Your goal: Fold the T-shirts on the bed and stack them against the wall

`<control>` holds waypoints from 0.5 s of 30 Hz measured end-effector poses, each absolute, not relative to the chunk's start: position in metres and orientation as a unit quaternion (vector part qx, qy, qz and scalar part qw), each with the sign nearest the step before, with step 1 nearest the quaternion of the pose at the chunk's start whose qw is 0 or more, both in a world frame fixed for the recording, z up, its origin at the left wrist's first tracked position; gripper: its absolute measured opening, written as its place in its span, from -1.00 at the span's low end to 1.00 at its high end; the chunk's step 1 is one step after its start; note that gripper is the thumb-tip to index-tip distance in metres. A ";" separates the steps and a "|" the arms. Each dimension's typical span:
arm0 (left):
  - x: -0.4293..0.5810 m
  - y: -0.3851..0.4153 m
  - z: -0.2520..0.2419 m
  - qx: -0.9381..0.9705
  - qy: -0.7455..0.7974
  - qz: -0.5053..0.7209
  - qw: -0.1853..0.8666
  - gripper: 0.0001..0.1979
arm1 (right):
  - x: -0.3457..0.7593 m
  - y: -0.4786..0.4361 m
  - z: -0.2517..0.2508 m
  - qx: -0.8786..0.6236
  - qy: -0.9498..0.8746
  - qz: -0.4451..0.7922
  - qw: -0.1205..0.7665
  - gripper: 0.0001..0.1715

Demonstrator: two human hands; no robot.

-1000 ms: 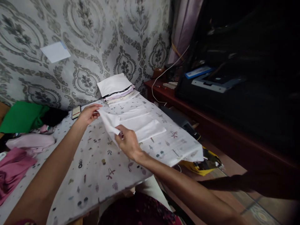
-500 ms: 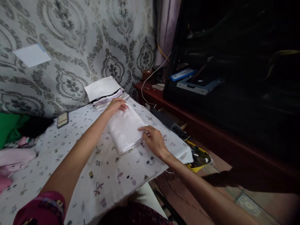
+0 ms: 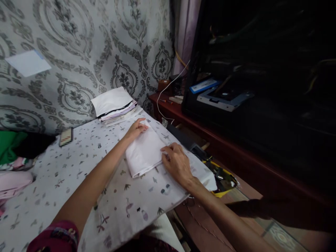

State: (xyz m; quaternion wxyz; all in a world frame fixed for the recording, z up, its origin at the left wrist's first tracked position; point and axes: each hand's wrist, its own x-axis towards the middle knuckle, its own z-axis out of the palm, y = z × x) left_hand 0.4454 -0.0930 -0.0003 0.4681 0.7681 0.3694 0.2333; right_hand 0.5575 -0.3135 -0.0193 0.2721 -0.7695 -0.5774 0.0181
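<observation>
A folded white cloth (image 3: pixel 145 150) lies on the patterned table cover in front of me, its near edge showing a fold. My left hand (image 3: pixel 137 129) is at the cloth's far left corner, with bent fingers gripping that edge. On the right side, my right hand (image 3: pixel 177 162) has its fingers curled and pinches the cloth's right edge. Beyond the left hand sits a stack of folded fabric (image 3: pixel 115 105), a white piece on top and darker and pale layers below.
A patterned cover (image 3: pixel 105 210) spreads over the table. At left lie a phone-like object (image 3: pixel 66 136), green cloth (image 3: pixel 12 147) and pink cloth (image 3: pixel 14 183). A dark red shelf (image 3: pixel 225 143) runs along the right, with a white cable (image 3: pixel 160 105) hanging over it.
Both hands have shifted slightly right and nearer with the white cloth, widening the space to the stack. My right hand's fingers are more curled. The view has turned a little.
</observation>
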 end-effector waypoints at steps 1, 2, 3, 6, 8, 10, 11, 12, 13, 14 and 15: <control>0.439 -0.095 -0.005 0.798 0.339 0.230 0.443 -0.47 | 0.558 -0.311 -0.018 -0.765 -0.587 -0.007 0.265 -0.67; 0.434 -0.098 -0.011 0.830 0.312 0.220 0.407 -0.46 | 0.557 -0.307 -0.016 -0.756 -0.602 -0.027 0.256 -0.68; 0.430 -0.101 -0.016 0.860 0.293 0.207 0.362 -0.48 | 0.556 -0.302 -0.013 -0.743 -0.621 -0.039 0.247 -0.68; 0.425 -0.106 -0.028 0.921 0.270 0.160 0.229 -0.51 | 0.550 -0.277 -0.007 -0.701 -0.679 -0.025 0.218 -0.62; 0.425 -0.105 -0.031 0.938 0.271 0.122 0.182 -0.49 | 0.545 -0.260 -0.007 -0.690 -0.698 0.002 0.192 -0.51; 0.426 -0.100 -0.030 0.945 0.272 0.079 0.165 -0.45 | 0.540 -0.247 -0.013 -0.695 -0.700 0.024 0.163 -0.36; 0.427 -0.097 -0.029 0.947 0.272 0.060 0.163 -0.43 | 0.538 -0.243 -0.017 -0.700 -0.697 0.030 0.151 -0.29; 0.428 -0.093 -0.027 0.947 0.273 0.044 0.164 -0.41 | 0.536 -0.241 -0.022 -0.705 -0.694 0.030 0.144 -0.24; 0.429 -0.089 -0.026 0.946 0.277 0.032 0.168 -0.39 | 0.535 -0.240 -0.026 -0.708 -0.692 0.027 0.141 -0.21; 0.431 -0.085 -0.025 0.943 0.281 0.024 0.176 -0.38 | 0.534 -0.240 -0.030 -0.709 -0.691 0.021 0.141 -0.20; 0.433 -0.081 -0.024 0.940 0.287 0.019 0.184 -0.37 | 0.534 -0.241 -0.033 -0.709 -0.691 0.016 0.143 -0.20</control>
